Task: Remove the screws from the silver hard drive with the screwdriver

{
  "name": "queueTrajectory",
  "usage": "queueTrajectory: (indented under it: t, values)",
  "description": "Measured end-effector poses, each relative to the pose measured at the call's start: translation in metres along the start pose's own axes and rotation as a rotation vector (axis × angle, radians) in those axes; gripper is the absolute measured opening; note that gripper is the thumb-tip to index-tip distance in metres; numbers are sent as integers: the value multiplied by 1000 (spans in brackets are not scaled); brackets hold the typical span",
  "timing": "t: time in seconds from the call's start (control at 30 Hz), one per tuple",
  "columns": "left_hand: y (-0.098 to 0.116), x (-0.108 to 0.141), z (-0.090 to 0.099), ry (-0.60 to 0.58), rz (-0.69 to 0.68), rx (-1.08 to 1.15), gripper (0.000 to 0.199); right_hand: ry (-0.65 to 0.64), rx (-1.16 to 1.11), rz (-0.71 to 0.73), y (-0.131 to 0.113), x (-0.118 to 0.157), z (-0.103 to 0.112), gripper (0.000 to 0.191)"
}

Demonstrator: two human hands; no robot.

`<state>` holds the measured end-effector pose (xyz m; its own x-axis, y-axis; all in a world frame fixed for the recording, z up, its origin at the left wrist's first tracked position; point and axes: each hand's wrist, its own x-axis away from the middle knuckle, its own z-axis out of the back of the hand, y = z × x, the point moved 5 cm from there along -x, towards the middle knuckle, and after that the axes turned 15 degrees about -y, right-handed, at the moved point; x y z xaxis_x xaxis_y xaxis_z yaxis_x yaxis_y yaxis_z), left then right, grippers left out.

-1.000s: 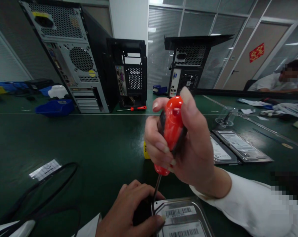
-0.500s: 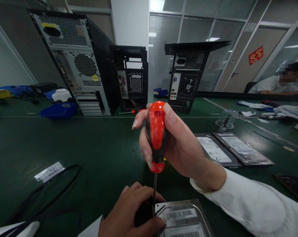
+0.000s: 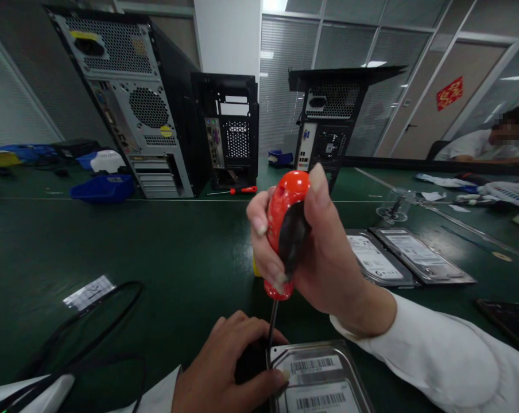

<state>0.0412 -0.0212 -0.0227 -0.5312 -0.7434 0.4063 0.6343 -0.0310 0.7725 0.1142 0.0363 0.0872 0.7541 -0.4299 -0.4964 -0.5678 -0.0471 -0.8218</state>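
Note:
My right hand (image 3: 324, 258) is wrapped round the red and black handle of a screwdriver (image 3: 285, 229). Its shaft runs down to the left edge of a silver hard drive (image 3: 324, 367) with barcode labels, at the bottom of the view. The screwdriver's tip is hidden behind my left hand (image 3: 233, 367). That hand grips the drive's left side, with the thumb on its top face and the fingers curled over the far corner. Part of something yellow (image 3: 256, 267) shows behind my right hand.
Three computer cases (image 3: 150, 109) stand along the back. Two more hard drives (image 3: 418, 255) and a phone (image 3: 511, 324) lie right. Blue bins, a small screwdriver (image 3: 242, 190) and a clear cup (image 3: 392, 206) are farther off. Black cable (image 3: 108, 327) lies left; a person sits far right.
The screwdriver handle has turned and tilted rightward, showing more of its black side. My right hand has shifted slightly right with it. My left hand keeps its hold on the drive.

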Motion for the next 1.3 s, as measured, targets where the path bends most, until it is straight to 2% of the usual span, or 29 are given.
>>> queueTrajectory:
  t: [0.13,0.23,0.37,0.5,0.63,0.8,0.97,1.07,1.3]
  values:
    - [-3,1,-1,11,26,11,27,-39,-126,50,1,-4,0,47]
    - [-3,2,-1,23,-10,-6,27,-106,-184,35,3,-4,-2,55]
    - [-2,2,-1,13,-30,-35,26,-122,-127,52,2,-2,-3,48]
    - [0,3,0,5,-1,-42,26,-89,-13,0,4,0,-1,45]
    - [1,3,1,-1,-8,-23,26,-98,-44,56,0,-1,0,33]
    - [0,4,1,16,-40,-17,26,-134,-145,22,2,-2,-2,44]
    - [-1,5,1,25,-41,1,25,-107,-76,82,2,1,-3,35]
    - [0,5,2,35,-37,11,24,-113,-39,102,2,0,-3,40]
    - [-1,4,2,6,-39,-3,26,-80,-100,18,5,-3,1,47]
